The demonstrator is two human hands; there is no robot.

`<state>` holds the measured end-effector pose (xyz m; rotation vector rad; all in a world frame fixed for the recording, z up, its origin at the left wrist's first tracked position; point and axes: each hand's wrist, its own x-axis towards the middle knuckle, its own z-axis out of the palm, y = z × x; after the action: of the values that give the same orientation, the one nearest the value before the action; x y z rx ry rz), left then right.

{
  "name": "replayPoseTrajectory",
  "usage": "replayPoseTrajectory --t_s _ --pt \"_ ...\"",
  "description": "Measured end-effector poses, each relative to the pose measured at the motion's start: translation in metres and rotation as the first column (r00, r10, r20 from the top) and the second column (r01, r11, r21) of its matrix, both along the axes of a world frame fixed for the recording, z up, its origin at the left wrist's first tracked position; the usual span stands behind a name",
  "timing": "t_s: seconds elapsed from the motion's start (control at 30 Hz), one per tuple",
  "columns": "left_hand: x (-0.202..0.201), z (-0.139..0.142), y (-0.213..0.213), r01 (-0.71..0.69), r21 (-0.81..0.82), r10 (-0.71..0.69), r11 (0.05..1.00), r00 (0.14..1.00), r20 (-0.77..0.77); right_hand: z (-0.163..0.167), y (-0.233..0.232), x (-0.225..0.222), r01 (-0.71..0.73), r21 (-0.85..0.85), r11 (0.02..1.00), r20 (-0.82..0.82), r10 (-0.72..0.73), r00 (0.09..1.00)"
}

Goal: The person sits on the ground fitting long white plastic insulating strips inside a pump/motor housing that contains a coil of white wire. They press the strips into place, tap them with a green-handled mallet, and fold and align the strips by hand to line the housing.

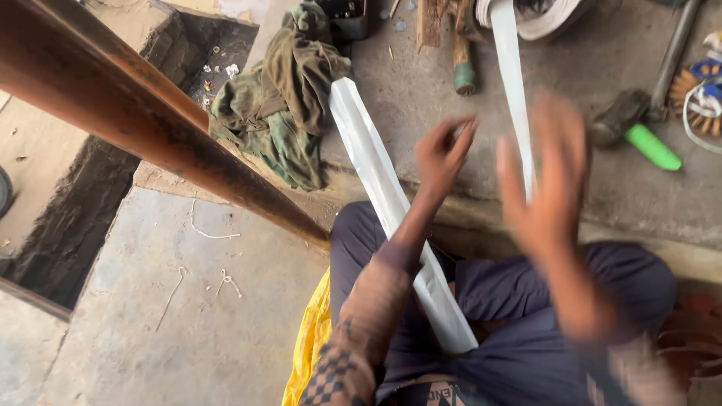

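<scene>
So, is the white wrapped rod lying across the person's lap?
Yes, the white wrapped rod rests on the lap, running from the green cloth down between the left hand and the thigh.

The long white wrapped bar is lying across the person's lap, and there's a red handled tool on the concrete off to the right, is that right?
Not quite. The head view shows the handle on the concrete at right is bright green, not red. The rest holds: the long white wrapped bar lies across the person's lap.
</scene>
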<state>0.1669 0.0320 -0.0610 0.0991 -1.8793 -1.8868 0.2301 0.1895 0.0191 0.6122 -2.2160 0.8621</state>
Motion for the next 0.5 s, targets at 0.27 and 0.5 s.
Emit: replayPoseTrajectory --t_s 0.27,0.5 --pt "0.1 -0.021 -0.08 -0.516 -0.46 0.557 0.723 0.828 -0.055 -0.105 -0.006 0.147 -0.119 -0.3 0.946 0.668 0.298 0.682" --pt "0.098 -0.014 -0.078 -0.354 -0.188 0.394 0.916 0.878 0.27 -0.149 -0.008 0.15 -0.209 -0.104 0.972 0.954 0.157 0.254"
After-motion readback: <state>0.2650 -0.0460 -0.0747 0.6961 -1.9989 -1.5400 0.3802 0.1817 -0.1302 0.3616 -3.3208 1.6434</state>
